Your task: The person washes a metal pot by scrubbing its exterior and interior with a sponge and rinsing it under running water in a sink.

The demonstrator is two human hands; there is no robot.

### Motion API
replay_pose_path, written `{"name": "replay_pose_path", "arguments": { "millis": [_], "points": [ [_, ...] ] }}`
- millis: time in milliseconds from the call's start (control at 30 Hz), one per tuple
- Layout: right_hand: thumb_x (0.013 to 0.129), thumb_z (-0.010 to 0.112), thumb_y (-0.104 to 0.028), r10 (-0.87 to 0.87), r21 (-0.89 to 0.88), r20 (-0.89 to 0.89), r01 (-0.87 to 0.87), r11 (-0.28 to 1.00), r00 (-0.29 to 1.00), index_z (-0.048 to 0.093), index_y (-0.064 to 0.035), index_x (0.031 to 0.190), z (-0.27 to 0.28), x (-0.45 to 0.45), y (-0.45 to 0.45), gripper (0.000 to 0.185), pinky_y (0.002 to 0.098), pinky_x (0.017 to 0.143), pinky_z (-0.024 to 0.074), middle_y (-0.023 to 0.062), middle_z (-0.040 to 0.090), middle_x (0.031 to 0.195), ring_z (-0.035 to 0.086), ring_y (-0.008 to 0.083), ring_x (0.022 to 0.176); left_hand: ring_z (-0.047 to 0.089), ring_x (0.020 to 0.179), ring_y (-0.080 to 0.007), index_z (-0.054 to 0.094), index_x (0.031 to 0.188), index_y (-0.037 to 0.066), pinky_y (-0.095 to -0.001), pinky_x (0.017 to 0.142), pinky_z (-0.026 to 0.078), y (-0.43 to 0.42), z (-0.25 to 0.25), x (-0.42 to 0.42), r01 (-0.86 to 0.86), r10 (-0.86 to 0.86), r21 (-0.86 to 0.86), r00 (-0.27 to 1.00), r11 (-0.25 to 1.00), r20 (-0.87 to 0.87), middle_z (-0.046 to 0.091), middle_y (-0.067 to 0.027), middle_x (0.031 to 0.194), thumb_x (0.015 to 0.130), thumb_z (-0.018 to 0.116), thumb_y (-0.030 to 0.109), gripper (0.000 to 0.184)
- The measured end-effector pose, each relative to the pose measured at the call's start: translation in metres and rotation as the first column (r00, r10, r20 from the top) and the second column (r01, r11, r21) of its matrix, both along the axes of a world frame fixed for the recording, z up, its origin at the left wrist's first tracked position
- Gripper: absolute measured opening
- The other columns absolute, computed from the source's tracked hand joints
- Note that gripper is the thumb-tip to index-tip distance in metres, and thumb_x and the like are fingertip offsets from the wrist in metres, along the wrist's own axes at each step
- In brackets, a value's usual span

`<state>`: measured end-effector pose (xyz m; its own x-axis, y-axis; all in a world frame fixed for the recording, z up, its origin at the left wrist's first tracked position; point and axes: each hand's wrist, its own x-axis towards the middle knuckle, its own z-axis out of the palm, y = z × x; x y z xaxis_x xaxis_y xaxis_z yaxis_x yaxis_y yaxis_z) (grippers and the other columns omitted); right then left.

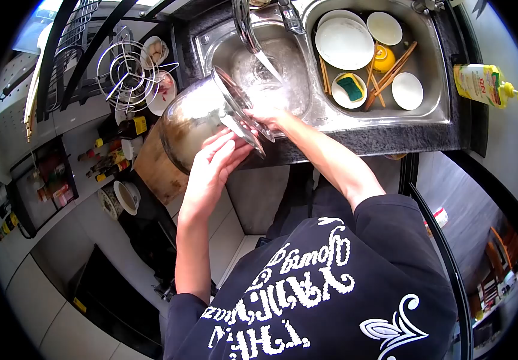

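A large, shiny stainless steel pot [196,117] is tilted on its side at the left edge of the sink, its mouth facing the left basin [223,60]. My left hand [216,155] supports it from the near side, fingers stretched along the metal below the rim. At the rim's near side, my right hand [266,115] grips the pot, some fingers hidden by the metal. Above the left basin arches a chrome faucet [245,27], with a bright streak like running water below its spout. The inside of the pot is mostly out of sight.
In the right basin [442,102] lie white plates [346,43], bowls [407,91], wooden chopsticks [398,65], a yellow cup [384,60] and a green-yellow sponge [349,87]. A soap bottle [481,86] stands right; a wire rack [130,75] and wooden board [157,165] are left.
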<state>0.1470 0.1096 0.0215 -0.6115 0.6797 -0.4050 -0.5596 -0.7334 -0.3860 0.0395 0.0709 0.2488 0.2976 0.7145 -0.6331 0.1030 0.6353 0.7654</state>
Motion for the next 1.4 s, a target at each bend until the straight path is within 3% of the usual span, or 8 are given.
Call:
{"name": "replay_pose_path", "arguments": {
  "millis": [367,467,567,967,1100,1133,1167,1400],
  "points": [
    [0.087,0.066,-0.012,-0.268,0.317,0.404,0.141,0.938,0.875,0.058,0.0008,0.107,-0.028,0.0,0.022,0.025,0.0295,0.072,0.0486,0.0032,0.063,0.09,0.057,0.0124,0.081,0.053,0.11,-0.0138,0.044,0.135,0.0,-0.0313,0.1,0.04,0.019,0.014,-0.079,0.092,0.228,0.476,0.788,0.875,-0.572,0.055,-0.0081,0.118,0.097,0.054,0.016,0.043],
    [0.087,0.065,-0.011,-0.369,0.386,0.388,0.215,0.897,0.845,0.06,0.0004,0.107,-0.028,0.001,0.027,0.024,0.0301,0.076,0.0459,0.0007,0.062,0.088,0.054,0.0115,0.082,0.055,0.102,-0.0119,0.013,0.15,0.007,-0.0233,0.083,0.045,0.013,-0.003,-0.083,-0.025,0.137,0.276,0.908,0.961,-0.395,0.055,-0.0058,0.109,0.097,0.056,0.029,0.071],
    [0.087,0.064,-0.011,-0.47,0.541,0.421,0.202,0.817,0.775,0.061,-0.0002,0.109,-0.013,0.009,0.029,0.025,0.0303,0.08,0.046,0.0015,0.063,0.091,0.055,0.0121,0.083,0.052,0.109,-0.0172,-0.003,0.151,0.011,-0.0408,0.081,0.048,0.012,0.0,-0.091,-0.007,0.062,0.135,0.911,0.991,-0.407,0.049,-0.0081,0.12,0.091,0.063,0.041,0.094],
    [0.082,0.063,-0.025,-0.429,0.583,0.74,-0.177,0.793,0.519,0.067,-0.0134,0.109,0.048,0.021,0.043,0.029,0.0392,0.074,0.0492,0.0128,0.069,0.088,0.066,0.0275,0.082,0.031,0.133,-0.0334,-0.022,0.147,0.018,-0.0599,0.09,0.044,-0.037,0.007,-0.073,-0.299,0.291,-0.008,0.937,0.954,-0.195,0.024,-0.0189,0.146,0.086,0.069,0.043,0.112],
    [0.082,0.058,-0.018,-0.55,0.675,0.708,-0.197,0.711,0.443,0.066,-0.0119,0.107,0.085,0.007,0.035,0.027,0.043,0.08,0.0504,0.0187,0.067,0.092,0.065,0.0358,0.09,0.059,0.105,-0.0237,0.024,0.144,0.004,-0.0451,0.078,0.054,-0.041,-0.014,-0.077,-0.337,0.336,0.013,0.933,0.941,-0.127,0.053,-0.0186,0.127,0.084,0.073,0.026,0.08],
    [0.082,0.057,-0.015,-0.644,0.751,0.652,-0.229,0.619,0.4,0.067,-0.0117,0.105,0.082,0.003,0.034,0.025,0.0437,0.079,0.0508,0.0181,0.067,0.091,0.065,0.0361,0.087,0.066,0.077,-0.0192,0.059,0.106,-0.004,-0.0349,0.058,0.054,-0.047,-0.057,-0.1,-0.446,0.441,0.002,0.882,0.895,-0.165,0.067,-0.0124,0.091,0.084,0.069,0.016,0.031],
    [0.081,0.056,-0.011,-0.729,0.814,0.581,-0.265,0.517,0.362,0.067,-0.0116,0.103,0.081,0.001,0.034,0.025,0.0444,0.077,0.0512,0.0175,0.067,0.09,0.065,0.0365,0.085,0.064,0.064,-0.021,0.062,0.078,-0.004,-0.0337,0.046,0.049,-0.053,-0.073,-0.104,-0.532,0.518,0.012,0.819,0.847,-0.248,0.064,-0.0112,0.07,0.083,0.062,0.008,0.013],
    [0.087,0.059,-0.019,-0.469,0.7,0.706,-0.419,0.579,0.531,0.066,-0.0085,0.104,0.123,0.03,0.029,0.021,0.0435,0.075,0.0513,0.0169,0.067,0.088,0.065,0.036,0.082,0.056,0.043,-0.0252,0.056,0.073,-0.004,-0.0372,0.036,0.046,-0.065,-0.077,-0.107,-0.574,0.548,-0.113,0.813,0.811,-0.198,0.058,-0.0139,0.059,0.077,0.052,0.004,0.01]
  ]
}}
